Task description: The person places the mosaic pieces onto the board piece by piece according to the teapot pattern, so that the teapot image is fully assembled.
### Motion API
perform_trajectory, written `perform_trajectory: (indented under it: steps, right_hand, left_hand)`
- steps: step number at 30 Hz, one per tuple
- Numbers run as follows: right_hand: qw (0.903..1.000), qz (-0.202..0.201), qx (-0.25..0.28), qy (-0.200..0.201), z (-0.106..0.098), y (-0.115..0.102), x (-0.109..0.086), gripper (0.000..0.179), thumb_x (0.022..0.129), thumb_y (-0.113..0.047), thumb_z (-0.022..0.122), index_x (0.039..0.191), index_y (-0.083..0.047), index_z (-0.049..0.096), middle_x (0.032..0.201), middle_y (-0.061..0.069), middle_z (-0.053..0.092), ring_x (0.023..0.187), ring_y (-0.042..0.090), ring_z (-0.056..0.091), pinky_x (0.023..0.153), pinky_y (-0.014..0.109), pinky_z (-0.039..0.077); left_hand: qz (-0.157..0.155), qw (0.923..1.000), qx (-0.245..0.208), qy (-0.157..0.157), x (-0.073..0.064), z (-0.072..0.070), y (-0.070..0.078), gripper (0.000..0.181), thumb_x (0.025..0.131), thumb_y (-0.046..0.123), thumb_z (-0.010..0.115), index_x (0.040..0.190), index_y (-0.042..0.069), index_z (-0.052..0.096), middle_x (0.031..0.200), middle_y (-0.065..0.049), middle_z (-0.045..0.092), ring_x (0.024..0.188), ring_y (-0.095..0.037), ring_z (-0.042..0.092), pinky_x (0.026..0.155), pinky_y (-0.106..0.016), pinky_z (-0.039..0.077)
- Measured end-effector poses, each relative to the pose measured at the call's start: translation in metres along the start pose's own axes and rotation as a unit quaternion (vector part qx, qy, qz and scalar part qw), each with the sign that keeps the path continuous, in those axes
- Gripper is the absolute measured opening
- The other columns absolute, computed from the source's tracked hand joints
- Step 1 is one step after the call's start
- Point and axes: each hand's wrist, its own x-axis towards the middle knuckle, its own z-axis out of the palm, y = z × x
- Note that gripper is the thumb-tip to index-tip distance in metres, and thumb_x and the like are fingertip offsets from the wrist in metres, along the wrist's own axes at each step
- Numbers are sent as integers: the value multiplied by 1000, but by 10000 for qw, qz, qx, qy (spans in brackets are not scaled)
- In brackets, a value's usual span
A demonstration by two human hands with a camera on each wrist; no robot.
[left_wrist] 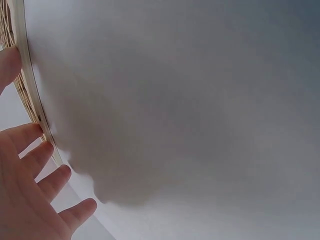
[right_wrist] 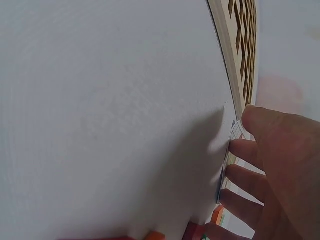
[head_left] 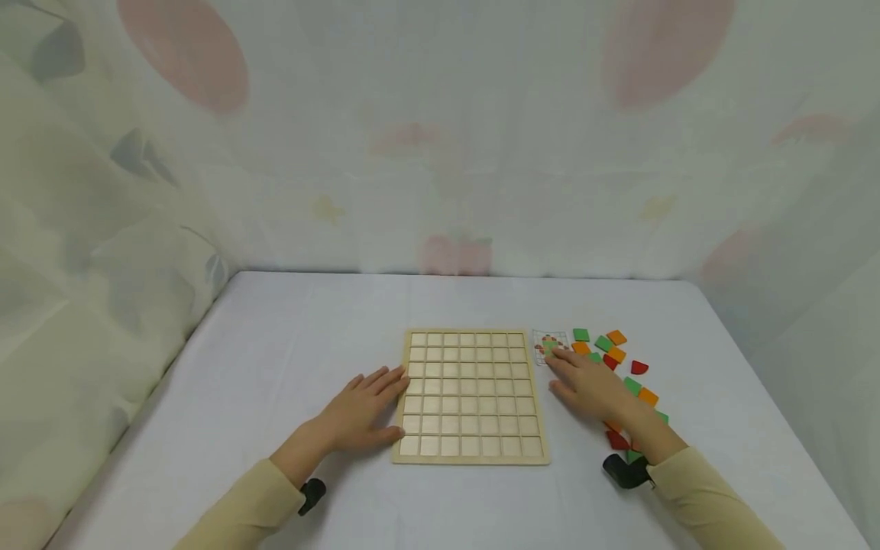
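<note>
A square wooden grid board lies flat on the white table. Along its left edge rests my left hand, fingers spread and touching the frame; the left wrist view also shows this hand against the board's side. To the right of the board is a small printed card with a coloured pattern on a grid. My right hand reaches over the card's lower right part, fingertips on or just above it. In the right wrist view, its fingers extend beside the card, gripping nothing.
Loose flat tiles lie scattered right of the card, partly hidden by the right hand and forearm: green squares, orange squares and red rounded pieces. Black wrist cameras sit below both wrists. Patterned cloth hangs around the table.
</note>
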Motion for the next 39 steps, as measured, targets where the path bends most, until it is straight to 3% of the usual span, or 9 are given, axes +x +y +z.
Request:
perform_trajectory:
  steps: [39]
  right_hand:
    - [9999, 38, 74, 56, -2, 4, -1, 47, 90, -27, 58, 130, -3, 52, 135, 21, 46, 120, 39, 47, 96, 53, 39]
  left_hand:
    - [13, 9997, 179, -156, 6, 0, 8, 80, 83, 53, 58, 144, 10, 30, 151, -7, 26, 135, -35, 28, 102, -59, 28]
